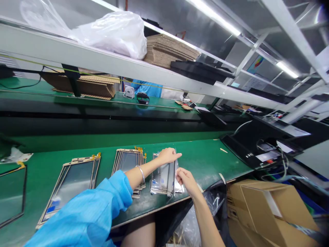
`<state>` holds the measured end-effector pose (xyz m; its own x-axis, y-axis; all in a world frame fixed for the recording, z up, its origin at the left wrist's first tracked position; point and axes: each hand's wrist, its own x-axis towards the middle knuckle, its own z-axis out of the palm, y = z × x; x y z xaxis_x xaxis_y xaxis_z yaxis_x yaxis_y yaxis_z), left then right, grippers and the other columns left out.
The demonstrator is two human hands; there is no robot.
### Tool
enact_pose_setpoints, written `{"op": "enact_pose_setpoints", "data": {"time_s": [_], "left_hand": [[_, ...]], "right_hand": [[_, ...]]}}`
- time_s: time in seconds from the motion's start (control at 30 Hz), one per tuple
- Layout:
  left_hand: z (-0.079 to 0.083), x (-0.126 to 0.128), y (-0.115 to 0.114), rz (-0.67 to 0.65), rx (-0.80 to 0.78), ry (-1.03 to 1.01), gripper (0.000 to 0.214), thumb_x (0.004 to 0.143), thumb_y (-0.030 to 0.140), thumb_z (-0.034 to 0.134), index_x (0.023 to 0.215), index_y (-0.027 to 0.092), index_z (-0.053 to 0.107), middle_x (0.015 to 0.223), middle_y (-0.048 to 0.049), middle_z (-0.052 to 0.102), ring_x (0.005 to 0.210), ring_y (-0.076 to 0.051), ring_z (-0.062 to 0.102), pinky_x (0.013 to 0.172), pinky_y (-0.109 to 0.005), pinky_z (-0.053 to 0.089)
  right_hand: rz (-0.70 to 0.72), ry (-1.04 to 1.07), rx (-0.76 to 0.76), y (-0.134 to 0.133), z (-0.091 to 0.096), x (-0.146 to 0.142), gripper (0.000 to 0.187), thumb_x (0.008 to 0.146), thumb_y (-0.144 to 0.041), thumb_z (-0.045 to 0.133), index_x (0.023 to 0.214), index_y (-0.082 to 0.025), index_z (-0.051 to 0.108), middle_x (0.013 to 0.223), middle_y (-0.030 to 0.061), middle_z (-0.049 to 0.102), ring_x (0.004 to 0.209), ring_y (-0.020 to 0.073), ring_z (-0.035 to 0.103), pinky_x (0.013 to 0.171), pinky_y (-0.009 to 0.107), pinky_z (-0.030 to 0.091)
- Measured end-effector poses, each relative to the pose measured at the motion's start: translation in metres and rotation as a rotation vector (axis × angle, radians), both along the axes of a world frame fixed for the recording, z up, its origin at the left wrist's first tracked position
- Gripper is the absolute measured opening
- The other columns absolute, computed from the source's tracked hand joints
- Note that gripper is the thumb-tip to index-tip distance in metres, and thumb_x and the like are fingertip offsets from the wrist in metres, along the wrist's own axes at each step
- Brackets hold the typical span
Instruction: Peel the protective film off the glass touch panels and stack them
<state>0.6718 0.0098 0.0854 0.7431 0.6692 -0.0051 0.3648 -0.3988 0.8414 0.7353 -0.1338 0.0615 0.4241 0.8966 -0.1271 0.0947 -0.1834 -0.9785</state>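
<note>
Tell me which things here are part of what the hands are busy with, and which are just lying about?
In use:
- left hand resting on the clear-wrapped panel stack
- right hand pinching that stack's wrapping
- neighbouring panel stacks and on the green bench

Lying about:
- white plastic bag on the shelf
- cardboard sheets
- cardboard boxes
- tape roll

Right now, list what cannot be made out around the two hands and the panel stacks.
Head view only:
- Right hand fingertips: turned away, so its grip on the clear film is unclear.
- Top of the wrapped stack: partly covered by the left hand.
- Middle stack: near end hidden by the blue sleeve.
- Far-left panel: cut by the frame edge.
</note>
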Motion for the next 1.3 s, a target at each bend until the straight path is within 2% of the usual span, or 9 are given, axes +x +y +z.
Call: {"op": "enact_pose_setpoints", "data": {"time_s": [0.2, 0.33, 0.5, 0.67, 0.8, 1.0, 1.17, 1.23, 1.3], "left_hand": [[-0.017, -0.009, 0.004, -0.069, -0.165, -0.011, 0.026, 0.09, 0.037, 0.053, 0.093, 0.012, 0.061, 0.083, -0.002, 0.063, 0.071, -0.013, 0.061, 0.069, -0.032, 0.051], [-0.025, -0.025, 0.005, -0.043, -0.311, -0.056, 0.027, 0.092, 0.036, 0.051, 0.101, 0.012, 0.059, 0.088, -0.0034, 0.063, 0.071, -0.012, 0.061, 0.064, -0.029, 0.053], [-0.028, -0.052, 0.0, 0.023, -0.346, -0.12, 0.03, 0.093, 0.04, 0.044, 0.088, 0.014, 0.056, 0.074, 0.0001, 0.061, 0.065, -0.012, 0.06, 0.059, -0.026, 0.049], [-0.035, -0.082, -0.019, -0.02, -0.337, -0.108, 0.031, 0.075, 0.045, 0.063, 0.066, 0.018, 0.051, 0.053, 0.0048, 0.057, 0.055, -0.014, 0.058, 0.057, -0.025, 0.044], [-0.044, -0.089, -0.027, -0.014, -0.397, -0.101, 0.026, 0.085, 0.038, 0.055, 0.072, 0.016, 0.053, 0.06, 0.0042, 0.057, 0.057, -0.013, 0.06, 0.057, -0.025, 0.047], [-0.061, -0.094, -0.012, 0.071, -0.431, -0.034, 0.025, 0.09, 0.033, 0.054, 0.104, 0.013, 0.059, 0.097, -0.0055, 0.063, 0.082, -0.016, 0.062, 0.072, -0.034, 0.053], [-0.062, -0.095, -0.009, 0.125, -0.396, -0.101, 0.028, 0.086, 0.03, 0.059, 0.11, 0.015, 0.058, 0.126, -0.0096, 0.052, 0.116, -0.026, 0.049, 0.097, -0.049, 0.04], [-0.058, -0.09, -0.017, 0.117, -0.428, -0.181, 0.028, 0.085, 0.033, 0.06, 0.108, 0.017, 0.059, 0.133, -0.0092, 0.048, 0.125, -0.027, 0.041, 0.103, -0.047, 0.034], [-0.054, -0.086, -0.028, 0.089, -0.514, -0.264, 0.032, 0.087, 0.043, 0.052, 0.106, 0.019, 0.06, 0.13, -0.009, 0.051, 0.126, -0.026, 0.042, 0.101, -0.041, 0.037]], "right_hand": [[-0.055, 0.043, 0.02, 0.004, -0.009, -0.005, 0.017, 0.061, -0.035, 0.048, 0.054, -0.019, 0.049, 0.042, -0.0063, 0.04, 0.039, 0.0064, 0.03, 0.04, 0.019, 0.021], [-0.084, 0.056, 0.02, 0.009, -0.013, -0.016, 0.017, 0.059, -0.036, 0.046, 0.052, -0.019, 0.046, 0.041, -0.0065, 0.037, 0.04, 0.0063, 0.026, 0.04, 0.019, 0.018], [-0.064, 0.042, 0.016, 0.016, -0.014, -0.031, 0.017, 0.058, -0.035, 0.045, 0.052, -0.019, 0.046, 0.041, -0.0074, 0.034, 0.04, 0.0063, 0.023, 0.04, 0.019, 0.016], [-0.013, -0.028, 0.013, 0.022, -0.017, -0.042, 0.018, 0.06, -0.035, 0.046, 0.051, -0.019, 0.047, 0.04, -0.0073, 0.033, 0.04, 0.0071, 0.024, 0.04, 0.02, 0.019], [-0.058, -0.147, 0.065, 0.022, -0.015, -0.038, 0.019, 0.06, -0.034, 0.048, 0.049, -0.019, 0.047, 0.045, -0.0055, 0.037, 0.046, 0.0091, 0.031, 0.045, 0.022, 0.025], [-0.262, -0.322, 0.162, 0.005, -0.004, -0.002, 0.02, 0.067, -0.035, 0.043, 0.053, -0.021, 0.04, 0.049, -0.0052, 0.034, 0.05, 0.0109, 0.031, 0.048, 0.023, 0.025], [-0.168, -0.412, 0.186, 0.013, -0.009, -0.003, 0.021, 0.071, -0.034, 0.04, 0.054, -0.022, 0.039, 0.051, -0.0047, 0.037, 0.05, 0.0117, 0.034, 0.049, 0.024, 0.029], [-0.121, -0.451, 0.192, 0.022, -0.012, -0.012, 0.022, 0.073, -0.034, 0.038, 0.054, -0.022, 0.037, 0.051, -0.0045, 0.037, 0.051, 0.0121, 0.036, 0.05, 0.024, 0.03], [-0.063, -0.496, 0.195, 0.031, -0.013, -0.024, 0.022, 0.075, -0.032, 0.037, 0.056, -0.022, 0.038, 0.053, -0.0042, 0.038, 0.052, 0.0127, 0.037, 0.052, 0.025, 0.031]]}}
